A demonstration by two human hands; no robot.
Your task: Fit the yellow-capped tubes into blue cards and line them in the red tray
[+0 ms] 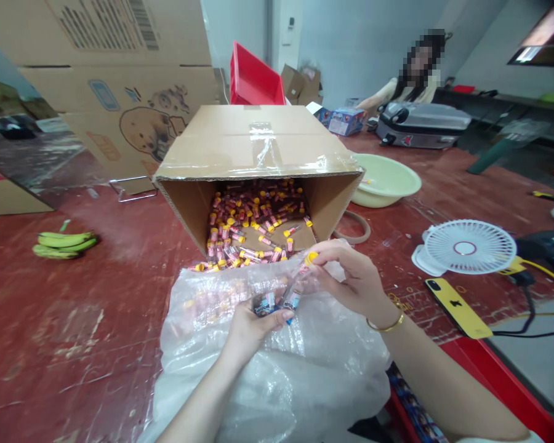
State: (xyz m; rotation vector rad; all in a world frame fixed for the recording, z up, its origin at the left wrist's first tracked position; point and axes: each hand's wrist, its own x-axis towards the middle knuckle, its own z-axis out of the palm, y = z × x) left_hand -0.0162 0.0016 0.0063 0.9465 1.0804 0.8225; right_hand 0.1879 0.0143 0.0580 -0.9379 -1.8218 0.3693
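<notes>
Above a translucent plastic sheet, a person's left hand grips small printed packets while the right hand pinches a yellow-capped tube just beside them. Beyond, more tubes lie in an open cardboard box on the red surface, with a co-worker farther back.

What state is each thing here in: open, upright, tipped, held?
Cardboard box, open
Tubes, jumbled
Translucent plastic, spread, creased
Left fingers, gripping printed packaging
Right fingers, pinching a yellow cap
Bananas, unpeeled
Phone, face-down
Basin, upright
Red crate, tilted
Fan, unclear whether spinning
</notes>
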